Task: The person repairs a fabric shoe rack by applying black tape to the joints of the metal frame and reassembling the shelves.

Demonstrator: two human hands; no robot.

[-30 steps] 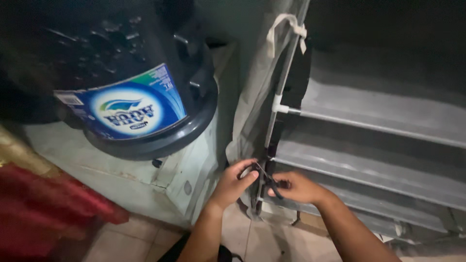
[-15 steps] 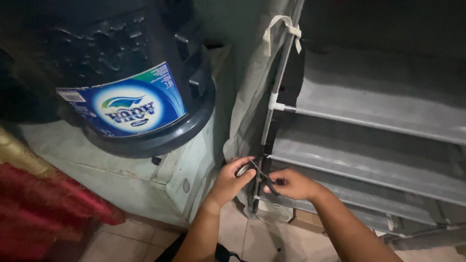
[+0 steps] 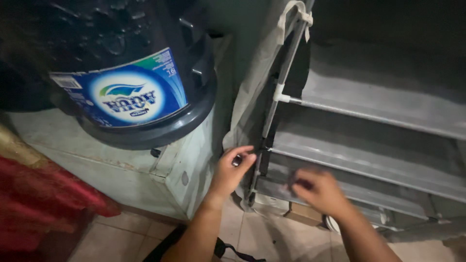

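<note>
My left hand (image 3: pixel 229 171) is beside the lower part of a grey metal upright pole (image 3: pixel 280 92) of a rack, pinching a small dark piece (image 3: pixel 237 161) between thumb and fingers. My right hand (image 3: pixel 318 191) is blurred, lower and to the right, in front of the bottom grey fabric shelf (image 3: pixel 359 167). Its fingers point at the shelf, and I cannot see whether it holds anything. A pale fabric cover (image 3: pixel 251 85) hangs bunched along the pole, tied at the top.
A large blue water bottle (image 3: pixel 121 73) sits upside down on a pale green dispenser (image 3: pixel 145 167) at left. A red cloth (image 3: pixel 43 204) lies at the far left. A black strap (image 3: pixel 228 250) lies on the tiled floor. More shelves (image 3: pixel 383 104) rise at right.
Both hands were together at the pole, working on something small. My right hand has now pulled away to the right, and my left hand stays by the pole with the small piece.
</note>
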